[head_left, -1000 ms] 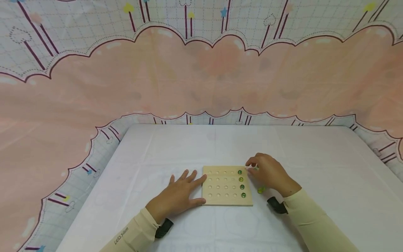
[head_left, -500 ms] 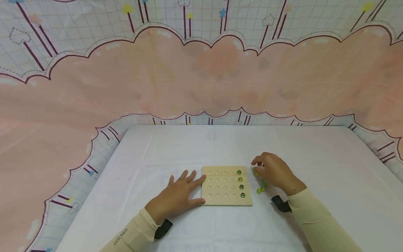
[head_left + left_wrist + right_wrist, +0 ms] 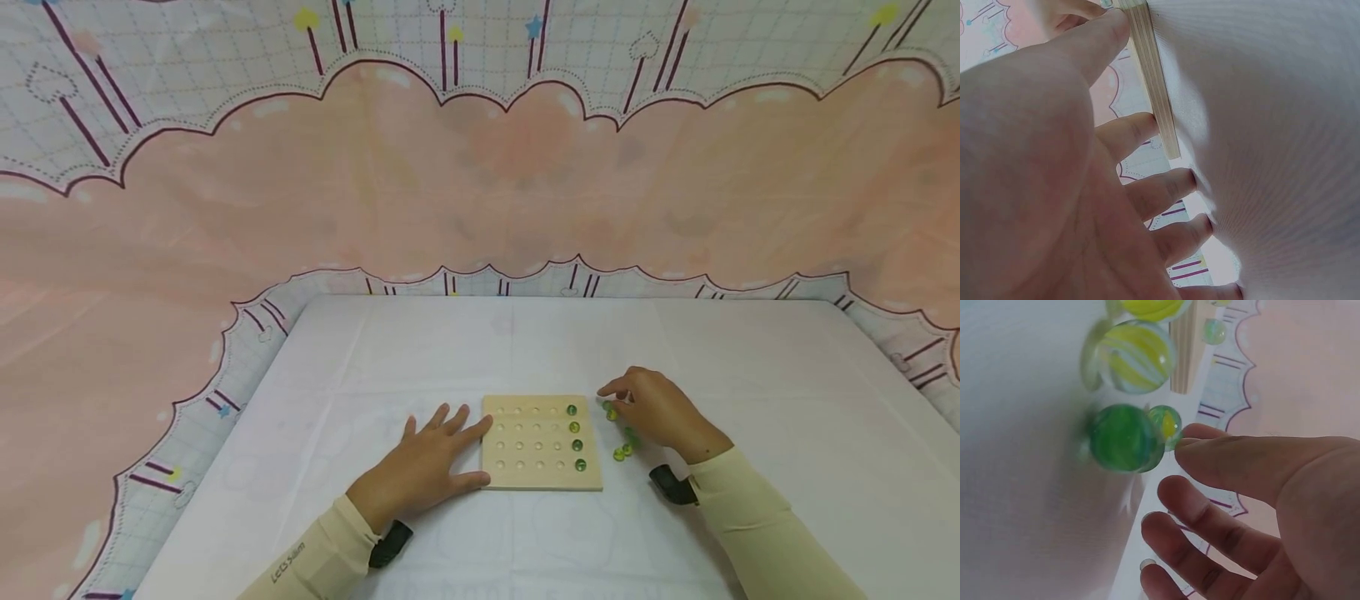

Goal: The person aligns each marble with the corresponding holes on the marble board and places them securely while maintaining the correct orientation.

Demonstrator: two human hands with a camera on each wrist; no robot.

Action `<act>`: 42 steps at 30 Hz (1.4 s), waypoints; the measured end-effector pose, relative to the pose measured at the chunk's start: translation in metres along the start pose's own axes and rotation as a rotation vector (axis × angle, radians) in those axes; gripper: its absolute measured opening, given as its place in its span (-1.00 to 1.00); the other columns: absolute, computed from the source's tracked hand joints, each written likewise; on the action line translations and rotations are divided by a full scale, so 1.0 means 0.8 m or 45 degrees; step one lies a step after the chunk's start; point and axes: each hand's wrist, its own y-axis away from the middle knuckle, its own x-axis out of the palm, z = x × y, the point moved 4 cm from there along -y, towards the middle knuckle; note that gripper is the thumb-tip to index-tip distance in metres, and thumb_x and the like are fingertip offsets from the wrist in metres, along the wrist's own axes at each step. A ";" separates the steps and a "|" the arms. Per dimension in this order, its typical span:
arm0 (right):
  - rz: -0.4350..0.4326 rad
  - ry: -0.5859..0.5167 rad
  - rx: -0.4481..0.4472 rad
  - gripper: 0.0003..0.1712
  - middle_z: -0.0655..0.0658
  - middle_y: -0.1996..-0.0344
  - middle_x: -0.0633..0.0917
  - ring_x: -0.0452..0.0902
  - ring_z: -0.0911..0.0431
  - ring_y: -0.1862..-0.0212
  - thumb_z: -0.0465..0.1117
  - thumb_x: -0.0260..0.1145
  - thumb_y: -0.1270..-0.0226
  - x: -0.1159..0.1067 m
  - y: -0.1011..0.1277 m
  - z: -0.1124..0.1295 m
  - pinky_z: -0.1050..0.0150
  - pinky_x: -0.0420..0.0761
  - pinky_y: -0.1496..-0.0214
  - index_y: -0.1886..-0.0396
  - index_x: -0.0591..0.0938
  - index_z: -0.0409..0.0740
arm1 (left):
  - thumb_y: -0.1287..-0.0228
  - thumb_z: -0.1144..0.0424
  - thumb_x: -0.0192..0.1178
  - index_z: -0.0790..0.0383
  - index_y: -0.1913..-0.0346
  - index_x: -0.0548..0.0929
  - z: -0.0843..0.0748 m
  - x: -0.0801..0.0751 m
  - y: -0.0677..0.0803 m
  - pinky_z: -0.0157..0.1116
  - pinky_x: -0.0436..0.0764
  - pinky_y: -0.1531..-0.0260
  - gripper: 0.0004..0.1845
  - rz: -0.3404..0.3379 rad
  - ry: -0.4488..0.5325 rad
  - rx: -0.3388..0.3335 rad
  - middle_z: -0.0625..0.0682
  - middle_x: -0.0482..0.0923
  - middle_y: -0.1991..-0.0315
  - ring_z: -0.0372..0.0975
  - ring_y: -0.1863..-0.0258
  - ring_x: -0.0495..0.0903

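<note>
Right hand over marbles — left hand steadies board

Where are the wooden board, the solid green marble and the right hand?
wooden board [image 3: 536, 475], head view, bare front strip of its top.
green marble [image 3: 1124, 438], right wrist view, its middle.
right hand [image 3: 660, 412], head view, back of the hand.

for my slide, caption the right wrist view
Right hand reaching with open fingers toward green marble on white tablecloth.
</note>
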 end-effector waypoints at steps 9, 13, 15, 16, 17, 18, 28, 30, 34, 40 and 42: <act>0.026 -0.024 0.051 -0.74 -0.12 0.25 0.67 0.49 0.05 0.26 -0.34 0.34 -0.33 0.004 -0.001 -0.006 0.27 0.53 0.32 0.04 0.80 -0.10 | -0.27 -0.28 0.22 -0.19 -0.54 0.25 -0.001 -0.001 0.001 0.44 0.04 -0.35 -0.19 -0.003 0.001 -0.002 0.14 0.17 -0.56 0.16 -0.57 0.04; 0.023 -0.021 0.040 -0.76 -0.12 0.26 0.67 0.49 0.05 0.27 -0.35 0.34 -0.32 0.005 -0.001 -0.008 0.27 0.52 0.33 0.07 0.80 -0.11 | -0.27 -0.28 0.22 -0.19 -0.54 0.25 -0.001 0.000 0.001 0.45 0.04 -0.35 -0.19 -0.002 -0.006 -0.002 0.14 0.17 -0.56 0.16 -0.57 0.05; 0.022 -0.019 0.032 -0.76 -0.11 0.27 0.67 0.49 0.06 0.28 -0.35 0.34 -0.32 0.005 -0.002 -0.008 0.27 0.53 0.33 0.08 0.81 -0.11 | -0.27 -0.28 0.22 -0.19 -0.54 0.25 -0.001 0.001 0.000 0.45 0.04 -0.35 -0.19 0.000 -0.008 -0.004 0.14 0.17 -0.56 0.16 -0.57 0.04; 0.023 -0.018 0.027 -0.76 -0.11 0.27 0.68 0.49 0.06 0.28 -0.35 0.34 -0.32 0.006 -0.002 -0.009 0.27 0.52 0.33 0.08 0.81 -0.11 | -0.27 -0.28 0.22 -0.19 -0.54 0.25 0.000 0.001 0.000 0.45 0.04 -0.35 -0.18 0.002 -0.010 -0.006 0.14 0.17 -0.56 0.16 -0.57 0.04; 0.022 -0.017 0.022 -0.77 -0.11 0.27 0.68 0.49 0.06 0.29 -0.35 0.33 -0.32 0.006 -0.002 -0.009 0.27 0.52 0.33 0.09 0.81 -0.12 | -0.27 -0.28 0.22 -0.20 -0.54 0.24 0.000 0.001 0.000 0.45 0.03 -0.35 -0.18 0.003 -0.011 -0.008 0.14 0.16 -0.56 0.16 -0.57 0.04; 0.022 -0.014 0.016 -0.77 -0.11 0.28 0.68 0.49 0.07 0.29 -0.36 0.33 -0.31 0.006 -0.002 -0.009 0.27 0.52 0.33 0.10 0.81 -0.12 | -0.27 -0.29 0.22 -0.20 -0.54 0.24 0.000 0.002 0.000 0.44 0.03 -0.36 -0.18 0.005 -0.012 -0.011 0.14 0.16 -0.56 0.16 -0.57 0.04; 0.030 0.006 0.006 -0.78 -0.10 0.29 0.68 0.48 0.09 0.32 -0.36 0.33 -0.31 0.006 -0.001 -0.009 0.25 0.52 0.31 0.13 0.81 -0.12 | -0.28 -0.29 0.21 -0.21 -0.55 0.23 0.001 0.002 0.000 0.44 0.02 -0.36 -0.18 0.010 0.001 -0.013 0.14 0.14 -0.57 0.16 -0.58 0.03; 0.022 0.010 0.003 -0.79 -0.10 0.29 0.68 0.48 0.09 0.32 -0.35 0.33 -0.31 0.005 -0.001 -0.008 0.25 0.53 0.31 0.13 0.81 -0.13 | -0.27 -0.29 0.21 -0.21 -0.55 0.23 0.001 0.002 0.000 0.44 0.02 -0.36 -0.18 0.011 0.004 -0.012 0.14 0.14 -0.57 0.16 -0.58 0.02; -0.008 0.006 0.002 -0.78 -0.10 0.29 0.68 0.49 0.08 0.32 -0.34 0.32 -0.29 0.002 0.000 -0.007 0.24 0.53 0.32 0.12 0.80 -0.14 | -0.27 -0.29 0.21 -0.22 -0.55 0.22 0.001 0.001 0.000 0.44 0.01 -0.36 -0.18 0.014 0.004 -0.013 0.14 0.14 -0.57 0.16 -0.58 0.01; -0.025 0.008 -0.004 -0.79 -0.08 0.29 0.68 0.50 0.07 0.29 -0.31 0.34 -0.32 -0.001 0.000 -0.003 0.22 0.54 0.28 0.10 0.80 -0.13 | -0.27 -0.30 0.21 -0.23 -0.55 0.22 0.001 0.001 -0.001 0.43 0.01 -0.37 -0.17 0.020 0.007 -0.023 0.13 0.13 -0.57 0.15 -0.58 0.01; -0.036 0.008 -0.023 -0.79 -0.07 0.29 0.67 0.50 0.07 0.28 -0.31 0.35 -0.32 -0.003 0.001 -0.001 0.22 0.54 0.28 0.10 0.79 -0.13 | -0.27 -0.30 0.21 -0.23 -0.55 0.22 0.002 0.001 -0.001 0.43 0.01 -0.37 -0.18 0.020 0.005 -0.025 0.12 0.13 -0.57 0.15 -0.59 0.01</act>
